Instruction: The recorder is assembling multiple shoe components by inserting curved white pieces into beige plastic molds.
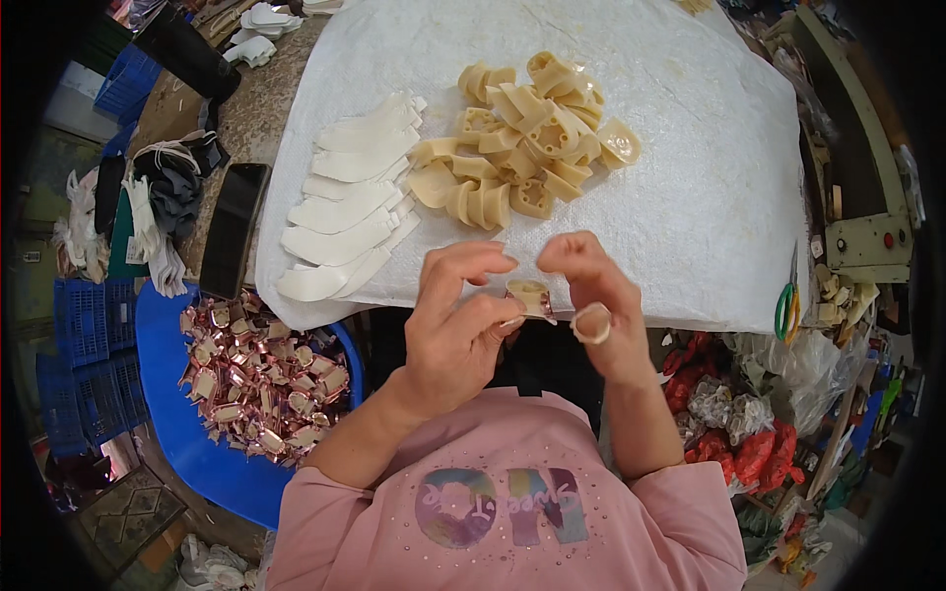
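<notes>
My left hand (455, 330) is closed on a small beige shoe heel (529, 295) with shiny pink material along its edges, held just off the table's front edge. My right hand (606, 305) is close beside the heel, fingers curved and apart, with a pale band around its thumb. Beyond both hands lies a heap of bare beige heels (522, 138). To its left, curved white pieces (345, 202) overlap in a row. In the blue basin (187, 433) at my left are many heels (266, 379) wrapped in shiny pink.
A white sheet (700, 207) covers the table. A black phone (235, 231) lies at its left edge, near gloves (148, 227). Green-handled scissors (785, 312) hang at the right front corner. A machine (872, 236) and red plastic bags (754, 453) are to the right.
</notes>
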`<state>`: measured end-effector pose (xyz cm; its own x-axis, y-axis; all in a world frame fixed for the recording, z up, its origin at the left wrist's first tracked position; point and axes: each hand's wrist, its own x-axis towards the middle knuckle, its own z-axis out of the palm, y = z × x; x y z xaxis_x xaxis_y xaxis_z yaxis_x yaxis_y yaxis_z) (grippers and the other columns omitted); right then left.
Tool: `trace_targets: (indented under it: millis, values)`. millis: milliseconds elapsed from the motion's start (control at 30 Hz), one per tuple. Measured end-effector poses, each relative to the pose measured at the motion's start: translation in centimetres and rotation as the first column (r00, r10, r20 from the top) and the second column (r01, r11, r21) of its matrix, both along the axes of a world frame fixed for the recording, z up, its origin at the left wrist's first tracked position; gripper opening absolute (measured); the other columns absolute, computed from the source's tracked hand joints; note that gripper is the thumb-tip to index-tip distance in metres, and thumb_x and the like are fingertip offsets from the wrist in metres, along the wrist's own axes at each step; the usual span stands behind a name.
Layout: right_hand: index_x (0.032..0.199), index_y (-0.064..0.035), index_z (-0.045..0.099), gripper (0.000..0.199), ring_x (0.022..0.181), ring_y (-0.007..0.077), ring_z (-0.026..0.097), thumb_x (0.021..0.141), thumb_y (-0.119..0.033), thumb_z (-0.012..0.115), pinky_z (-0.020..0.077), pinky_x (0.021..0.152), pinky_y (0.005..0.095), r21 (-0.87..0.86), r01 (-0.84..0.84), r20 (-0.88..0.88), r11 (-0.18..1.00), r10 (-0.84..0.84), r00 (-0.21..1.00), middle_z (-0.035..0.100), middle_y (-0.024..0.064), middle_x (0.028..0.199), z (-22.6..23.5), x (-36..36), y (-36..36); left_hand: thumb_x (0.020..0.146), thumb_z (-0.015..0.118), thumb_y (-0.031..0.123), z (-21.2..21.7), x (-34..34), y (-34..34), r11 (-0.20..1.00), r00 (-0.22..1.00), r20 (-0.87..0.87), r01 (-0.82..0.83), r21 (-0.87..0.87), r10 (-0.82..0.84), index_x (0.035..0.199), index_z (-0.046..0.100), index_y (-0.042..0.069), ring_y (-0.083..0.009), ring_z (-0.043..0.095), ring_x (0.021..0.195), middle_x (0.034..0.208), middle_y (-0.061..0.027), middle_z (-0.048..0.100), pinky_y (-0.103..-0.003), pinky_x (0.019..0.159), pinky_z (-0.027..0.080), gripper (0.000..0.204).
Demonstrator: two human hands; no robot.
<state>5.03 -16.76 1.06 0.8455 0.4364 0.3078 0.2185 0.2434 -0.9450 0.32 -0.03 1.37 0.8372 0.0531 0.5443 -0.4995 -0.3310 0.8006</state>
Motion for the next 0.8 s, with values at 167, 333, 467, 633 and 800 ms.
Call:
trace_targets:
  millis: [167, 333, 467, 633, 800]
  values:
    - [0.114, 0.0000, 0.055, 0.040, 0.093, 0.0164, 0.059, 0.078, -0.008, 0.069, 0.0466, 0.081, 0.0317, -0.052, -0.250, -0.488, 0.967, 0.194, 0.851, 0.062, 0.0086, 0.103, 1.0, 1.3, -1.1, 0.061, 0.071, -0.007, 0.5, -0.3, -0.4, 0.983, 0.981, 0.193, -0.014, 0.184, -0.022, 0.077, 0.061, 0.003, -0.0306, 0.058, 0.090, 0.099, -0.0128, 0.058, -0.037, 0.075, 0.048, 0.022]
    - [0.116, -0.0047, 0.055, 0.048, 0.087, 0.0187, 0.060, 0.072, -0.005, 0.072, 0.0495, 0.072, 0.0306, -0.168, 0.070, 0.291, 0.983, -0.019, 0.957, 0.065, 0.0063, 0.098, -0.2, 1.7, -0.6, 0.095, 0.037, 0.051, -0.3, -0.7, 0.8, 0.992, 0.975, -0.192, 0.100, -0.077, -0.114, 0.125, 0.051, 0.003, -0.0235, 0.056, 0.096, 0.116, -0.0172, 0.052, -0.033, 0.082, 0.046, 0.059]
    - [0.118, -0.0080, 0.054, 0.054, 0.079, 0.0222, 0.057, 0.069, -0.004, 0.075, 0.0486, 0.070, 0.0332, -0.347, 0.027, 0.302, 0.938, 0.085, 0.949, 0.065, 0.0049, 0.095, 1.6, 0.3, 0.0, 0.098, 0.037, 0.037, -0.3, -0.5, -0.7, 0.664, 0.688, -0.353, 0.251, -0.705, -0.634, 0.141, 0.021, 0.000, -0.0159, 0.054, 0.091, 0.110, -0.0151, 0.053, -0.027, 0.082, 0.043, 0.059]
    - [0.117, -0.0089, 0.055, 0.048, 0.076, 0.0230, 0.055, 0.073, -0.011, 0.072, 0.0469, 0.070, 0.0325, -0.167, 0.180, 0.386, 0.969, -0.104, 0.917, 0.056, 0.0078, 0.103, -1.2, -0.4, 0.5, 0.094, 0.040, 0.035, -1.2, -1.0, -1.5, 0.758, 0.733, -0.435, 0.165, -0.630, -0.522, 0.140, 0.022, 0.000, -0.0122, 0.050, 0.087, 0.106, -0.0084, 0.049, -0.026, 0.076, 0.043, 0.061]
    - [0.112, -0.0066, 0.056, 0.032, 0.071, 0.0188, 0.057, 0.081, -0.015, 0.063, 0.0488, 0.063, 0.0295, -0.258, 0.116, 0.387, 0.959, -0.007, 0.922, 0.048, 0.0109, 0.112, -1.2, 0.0, 0.4, 0.094, 0.040, 0.045, -1.0, -1.2, -2.2, 0.757, 0.750, -0.444, 0.114, -0.643, -0.491, 0.142, 0.015, 0.003, -0.0121, 0.053, 0.081, 0.107, -0.0086, 0.050, -0.024, 0.069, 0.045, 0.069]
